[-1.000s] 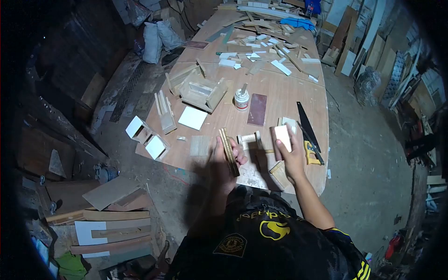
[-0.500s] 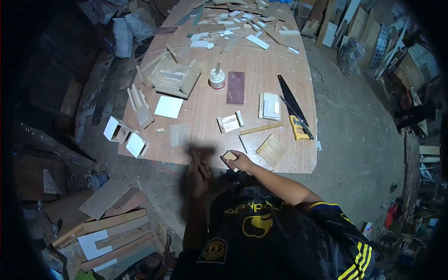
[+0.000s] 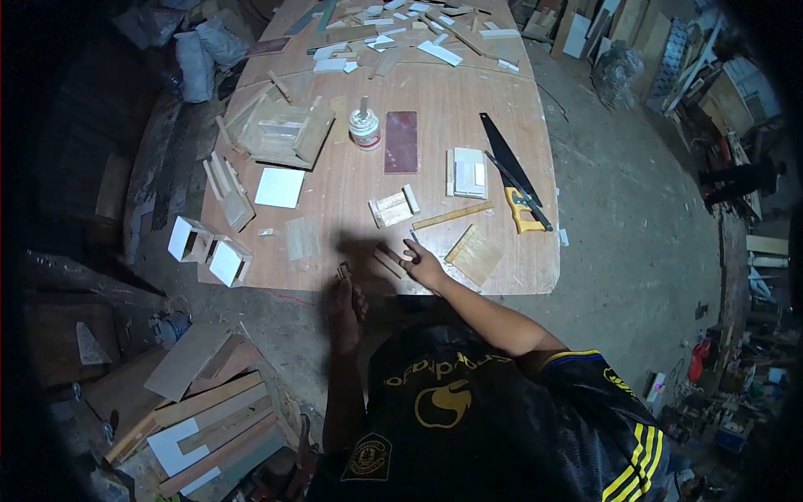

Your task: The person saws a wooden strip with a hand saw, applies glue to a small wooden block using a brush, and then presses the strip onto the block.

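My right hand is over the table's near edge with its fingers apart. Just left of its fingertips lies a narrow wooden block, partly in shadow. A dark pencil lies just beyond the fingers, mostly covered by them. My left hand, in deep shadow off the near edge, is closed around a small wooden piece whose end sticks out on top. A small wooden assembly with raised sides sits ahead of the right hand, beside a wooden strip. A square wooden panel lies to its right.
A handsaw with a yellow handle lies at the right. Further back are a glue jar, a maroon sheet and a wooden model. White-faced boxes stand near the left edge. Offcuts cover the far end.
My right hand has let go of the block, which now lies on the table, and its fingers have spread. My left hand has closed more and turned. The view has shifted slightly.
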`<act>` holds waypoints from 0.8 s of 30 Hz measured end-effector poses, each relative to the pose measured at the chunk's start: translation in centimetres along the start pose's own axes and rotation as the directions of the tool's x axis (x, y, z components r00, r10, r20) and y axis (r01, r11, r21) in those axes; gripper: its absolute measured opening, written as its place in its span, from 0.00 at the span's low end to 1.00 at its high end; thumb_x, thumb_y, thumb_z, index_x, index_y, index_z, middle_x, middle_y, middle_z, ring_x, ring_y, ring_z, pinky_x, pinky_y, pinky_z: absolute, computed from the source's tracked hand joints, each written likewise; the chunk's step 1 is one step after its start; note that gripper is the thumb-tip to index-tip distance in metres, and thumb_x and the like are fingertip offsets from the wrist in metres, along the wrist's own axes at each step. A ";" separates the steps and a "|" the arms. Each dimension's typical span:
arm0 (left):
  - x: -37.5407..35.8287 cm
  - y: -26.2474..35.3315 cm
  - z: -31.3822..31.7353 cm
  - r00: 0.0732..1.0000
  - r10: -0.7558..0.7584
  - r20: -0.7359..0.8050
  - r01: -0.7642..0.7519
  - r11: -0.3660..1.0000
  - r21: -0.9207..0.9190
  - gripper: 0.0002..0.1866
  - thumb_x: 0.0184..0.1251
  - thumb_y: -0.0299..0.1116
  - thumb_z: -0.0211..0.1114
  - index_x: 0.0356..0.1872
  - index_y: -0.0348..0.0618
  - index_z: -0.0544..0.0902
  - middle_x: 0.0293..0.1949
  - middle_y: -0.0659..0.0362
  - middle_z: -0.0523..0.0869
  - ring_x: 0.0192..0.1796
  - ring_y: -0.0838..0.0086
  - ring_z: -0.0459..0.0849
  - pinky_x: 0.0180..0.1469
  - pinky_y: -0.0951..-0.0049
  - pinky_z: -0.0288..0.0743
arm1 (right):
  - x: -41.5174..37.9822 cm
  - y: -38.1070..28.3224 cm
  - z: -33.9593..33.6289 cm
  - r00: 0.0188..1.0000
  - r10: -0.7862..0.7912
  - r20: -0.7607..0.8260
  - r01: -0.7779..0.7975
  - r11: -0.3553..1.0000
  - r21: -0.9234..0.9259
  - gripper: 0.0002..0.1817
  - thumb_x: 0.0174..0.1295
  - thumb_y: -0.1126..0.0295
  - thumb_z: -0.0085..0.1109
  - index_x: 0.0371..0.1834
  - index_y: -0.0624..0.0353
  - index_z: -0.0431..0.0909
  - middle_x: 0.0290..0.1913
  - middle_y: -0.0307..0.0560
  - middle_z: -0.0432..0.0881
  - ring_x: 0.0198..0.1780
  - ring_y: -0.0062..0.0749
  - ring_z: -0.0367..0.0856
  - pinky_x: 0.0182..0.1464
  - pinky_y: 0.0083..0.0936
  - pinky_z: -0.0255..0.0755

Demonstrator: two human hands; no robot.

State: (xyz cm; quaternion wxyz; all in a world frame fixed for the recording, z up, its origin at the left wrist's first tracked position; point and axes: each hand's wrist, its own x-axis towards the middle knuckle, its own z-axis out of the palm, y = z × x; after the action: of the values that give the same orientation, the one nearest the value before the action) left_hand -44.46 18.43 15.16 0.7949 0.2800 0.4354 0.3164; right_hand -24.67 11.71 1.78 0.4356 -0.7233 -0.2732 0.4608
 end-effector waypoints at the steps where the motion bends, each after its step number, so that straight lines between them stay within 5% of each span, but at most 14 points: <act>1: -0.1 0.0 0.7 1.000 -0.006 -0.010 0.006 0.999 0.053 0.07 0.73 0.36 0.56 0.46 0.46 0.74 0.25 0.65 0.74 0.22 0.84 0.69 0.21 0.83 0.62 | -0.4 0.5 -0.9 0.998 -0.028 -0.060 0.029 1.000 0.009 0.36 0.61 0.71 0.62 0.73 0.56 0.59 0.54 0.50 0.78 0.43 0.24 0.77 0.45 0.19 0.74; 2: 0.0 0.0 1.4 1.000 -0.010 -0.019 0.012 0.994 0.104 0.07 0.74 0.37 0.55 0.44 0.47 0.74 0.24 0.67 0.73 0.20 0.85 0.67 0.19 0.83 0.59 | -2.0 -1.3 -2.3 0.997 -0.002 -0.082 0.007 0.998 0.065 0.32 0.63 0.71 0.60 0.71 0.58 0.61 0.56 0.50 0.78 0.51 0.26 0.76 0.53 0.21 0.72; 5: 1.2 -0.7 2.7 0.993 -0.044 0.107 0.030 0.992 0.125 0.08 0.75 0.39 0.54 0.44 0.47 0.74 0.22 0.68 0.73 0.20 0.86 0.68 0.19 0.84 0.59 | -4.3 -1.5 -6.2 0.997 0.030 -0.073 0.001 0.921 0.390 0.25 0.67 0.73 0.52 0.69 0.57 0.65 0.50 0.47 0.83 0.40 0.22 0.82 0.36 0.17 0.74; 9: 2.8 -1.9 5.1 0.974 -0.094 0.207 0.040 0.967 0.251 0.10 0.76 0.39 0.52 0.46 0.44 0.73 0.23 0.67 0.73 0.21 0.85 0.69 0.19 0.83 0.59 | -7.0 -2.3 -12.1 0.971 0.132 -0.198 0.003 0.825 0.565 0.20 0.68 0.76 0.46 0.64 0.60 0.68 0.44 0.45 0.84 0.36 0.19 0.81 0.33 0.14 0.72; 11: 3.1 -2.4 6.9 0.946 -0.113 0.305 0.062 0.983 0.171 0.11 0.76 0.37 0.49 0.48 0.43 0.75 0.32 0.63 0.78 0.30 0.80 0.77 0.32 0.80 0.71 | -8.4 -2.6 -14.5 0.934 0.192 -0.300 -0.006 0.852 0.524 0.20 0.68 0.76 0.46 0.63 0.60 0.69 0.42 0.43 0.84 0.34 0.18 0.80 0.32 0.14 0.71; 15: 2.9 -4.4 10.8 0.968 -0.014 0.252 -0.037 0.980 0.196 0.16 0.75 0.35 0.48 0.59 0.41 0.69 0.48 0.55 0.80 0.48 0.72 0.81 0.49 0.74 0.74 | -10.2 -4.5 -17.2 0.944 0.174 -0.281 -0.017 0.875 0.484 0.20 0.67 0.78 0.48 0.62 0.61 0.70 0.41 0.42 0.83 0.35 0.18 0.79 0.34 0.14 0.72; 17: 3.0 -5.5 12.1 0.940 -0.049 0.338 -0.016 0.983 0.185 0.22 0.75 0.34 0.48 0.66 0.40 0.62 0.61 0.51 0.74 0.61 0.67 0.76 0.58 0.70 0.71 | -10.1 -4.1 -17.8 0.975 -0.147 -0.169 0.189 0.944 0.270 0.21 0.64 0.81 0.51 0.61 0.61 0.72 0.41 0.42 0.83 0.37 0.17 0.79 0.39 0.15 0.73; 21: 1.2 -6.5 16.3 0.959 -0.050 0.278 -0.001 0.983 0.183 0.22 0.75 0.32 0.46 0.67 0.40 0.60 0.62 0.51 0.75 0.60 0.67 0.76 0.58 0.69 0.71 | -9.9 -6.7 -17.9 0.955 -0.278 0.106 0.276 0.961 0.033 0.23 0.63 0.74 0.60 0.62 0.63 0.70 0.45 0.46 0.83 0.45 0.22 0.80 0.49 0.20 0.74; 23: 1.2 -8.6 17.1 0.961 -0.020 0.277 -0.026 0.987 0.161 0.23 0.75 0.34 0.46 0.67 0.39 0.61 0.60 0.52 0.76 0.58 0.68 0.77 0.59 0.69 0.70 | -9.4 -8.0 -17.8 0.970 -0.001 0.243 -0.103 0.904 0.415 0.24 0.61 0.74 0.63 0.62 0.63 0.71 0.47 0.50 0.83 0.46 0.26 0.80 0.50 0.23 0.75; 24: 1.4 -9.7 17.3 0.949 0.002 0.316 -0.051 0.988 0.147 0.21 0.76 0.37 0.47 0.64 0.39 0.65 0.57 0.54 0.78 0.55 0.70 0.78 0.57 0.70 0.71 | -9.8 -8.2 -18.3 0.928 -0.302 0.216 0.315 0.949 -0.025 0.25 0.59 0.69 0.66 0.60 0.63 0.73 0.46 0.51 0.83 0.45 0.28 0.82 0.49 0.26 0.76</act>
State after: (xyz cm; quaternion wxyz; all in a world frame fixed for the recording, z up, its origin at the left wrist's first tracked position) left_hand -26.32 10.30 15.45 0.8260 0.3929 0.3223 0.2439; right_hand -12.22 0.87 16.81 0.4500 -0.6314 -0.4413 0.4518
